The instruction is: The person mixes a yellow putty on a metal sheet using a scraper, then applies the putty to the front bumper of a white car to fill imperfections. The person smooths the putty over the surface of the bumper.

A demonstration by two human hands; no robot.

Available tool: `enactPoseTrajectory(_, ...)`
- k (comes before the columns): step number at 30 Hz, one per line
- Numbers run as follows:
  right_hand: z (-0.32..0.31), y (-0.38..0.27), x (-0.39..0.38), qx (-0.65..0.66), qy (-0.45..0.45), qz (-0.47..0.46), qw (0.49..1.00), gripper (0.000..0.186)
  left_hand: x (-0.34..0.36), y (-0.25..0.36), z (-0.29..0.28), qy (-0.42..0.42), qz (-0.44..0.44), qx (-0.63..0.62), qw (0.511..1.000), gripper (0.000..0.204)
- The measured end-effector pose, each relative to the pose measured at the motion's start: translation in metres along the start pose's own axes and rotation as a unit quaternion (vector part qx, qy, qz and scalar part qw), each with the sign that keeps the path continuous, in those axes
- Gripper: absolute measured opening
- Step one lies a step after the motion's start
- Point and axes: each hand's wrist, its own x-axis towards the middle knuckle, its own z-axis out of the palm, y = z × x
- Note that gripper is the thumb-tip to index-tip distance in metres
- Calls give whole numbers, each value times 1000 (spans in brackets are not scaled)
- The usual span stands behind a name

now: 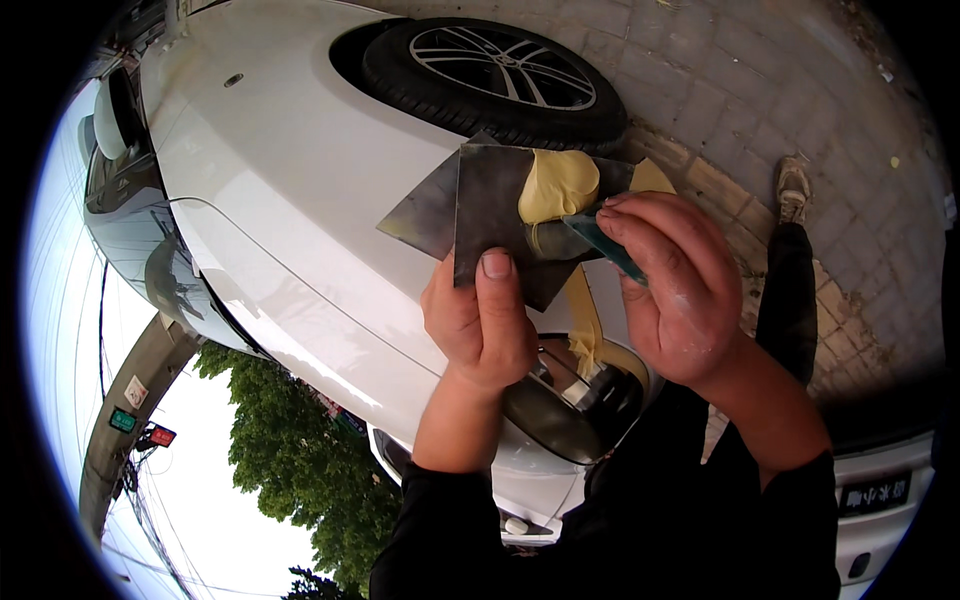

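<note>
My left hand (480, 325) grips dark, flat, square-cornered sheets, its thumb lying on the front mixing board (488, 200). A second dark sheet (425, 205) sticks out behind it at an angle. On the front board sits a thick lump of pale yellow putty (560, 183), with a thin smear below it. Held between the thumb and fingers of my right hand (685, 290) is a thin dark green spreader (615, 248). Its edge meets the board just under the putty. More yellow (652, 177) shows at the board's far right corner.
A white car (290, 180) fills the left and middle, its front wheel (505, 75) beyond my hands. Yellow masking tape (583, 310) runs to the headlight (580, 405) below the board. Paving (750, 100) and a shoe (793, 188) lie right; another white vehicle (880, 470) stands lower right.
</note>
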Motion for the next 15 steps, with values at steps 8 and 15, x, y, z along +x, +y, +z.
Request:
enactPoseTrajectory(8, 3, -4, -3, -35, -46, -9, 998, 27, 2, 5, 4, -15, 10, 59, 998, 29)
enactPoseTrajectory(15, -29, 12, -31, 13, -188, 14, 982, 26, 0, -6, 6, 96, 37, -128, 986, 36)
